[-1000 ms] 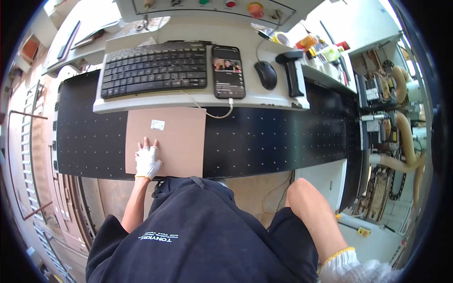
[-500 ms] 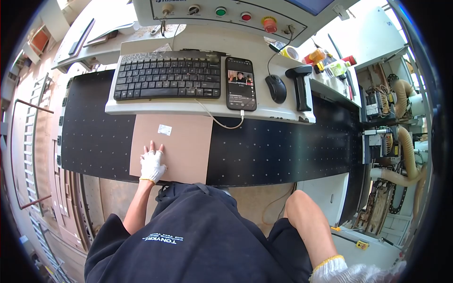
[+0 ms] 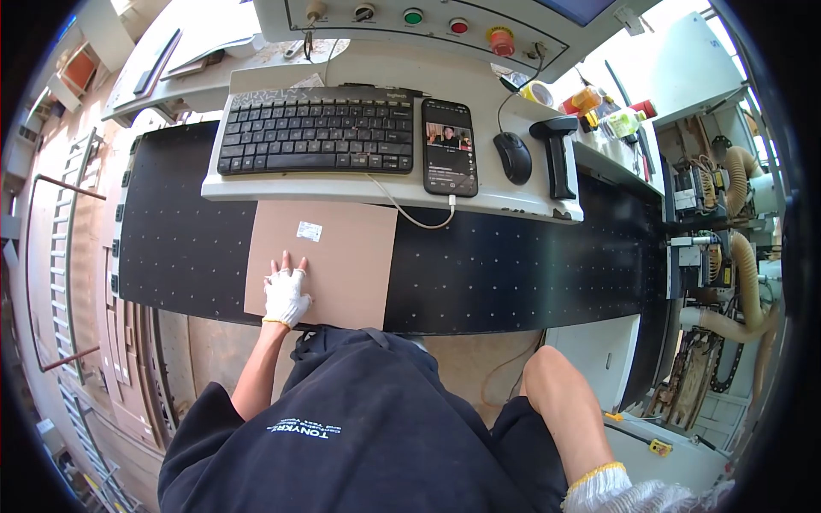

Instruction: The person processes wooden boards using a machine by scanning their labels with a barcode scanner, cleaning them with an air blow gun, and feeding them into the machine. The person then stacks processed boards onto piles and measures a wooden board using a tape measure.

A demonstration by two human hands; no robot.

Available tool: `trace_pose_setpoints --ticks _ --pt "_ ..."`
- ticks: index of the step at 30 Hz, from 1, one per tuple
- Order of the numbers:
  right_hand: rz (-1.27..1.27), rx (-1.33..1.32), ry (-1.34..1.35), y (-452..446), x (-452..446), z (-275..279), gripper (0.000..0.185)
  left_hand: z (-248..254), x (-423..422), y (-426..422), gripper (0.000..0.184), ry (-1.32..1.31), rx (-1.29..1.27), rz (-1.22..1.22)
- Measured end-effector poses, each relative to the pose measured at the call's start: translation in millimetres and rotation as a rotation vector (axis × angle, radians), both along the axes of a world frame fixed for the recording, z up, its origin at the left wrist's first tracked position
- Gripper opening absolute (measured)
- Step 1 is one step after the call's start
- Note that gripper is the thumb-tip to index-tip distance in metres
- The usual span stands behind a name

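Black table point(image 3: 505, 274); panel point(image 3: 351, 278) under fingers point(image 3: 286, 261); bottles point(image 3: 623, 124)

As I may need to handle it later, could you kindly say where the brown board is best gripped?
Probably by its right edge, coming from the person's right: the brown board lies flat on the black table, and that straight edge is bare, while the left hand rests on the left half and the white shelf hides the far edge.

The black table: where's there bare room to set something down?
Bare: the black table right of the brown panel, in front of the white shelf, and left of the panel to the table's edge. The left hand rests on the panel. Crowded: the shelf, with keyboard, phone, mouse and black device.
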State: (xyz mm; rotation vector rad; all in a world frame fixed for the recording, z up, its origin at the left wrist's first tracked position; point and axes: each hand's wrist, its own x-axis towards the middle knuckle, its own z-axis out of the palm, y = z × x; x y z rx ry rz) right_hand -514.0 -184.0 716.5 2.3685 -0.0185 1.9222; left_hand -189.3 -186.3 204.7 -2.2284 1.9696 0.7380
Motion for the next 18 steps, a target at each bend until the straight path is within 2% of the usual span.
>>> trace_pose_setpoints --ticks 18 --pt "-0.002 0.028 0.002 -3.2 -3.1 -4.0 0.061 -6.0 1.7 9.6 0.104 0.002 0.011 0.052"
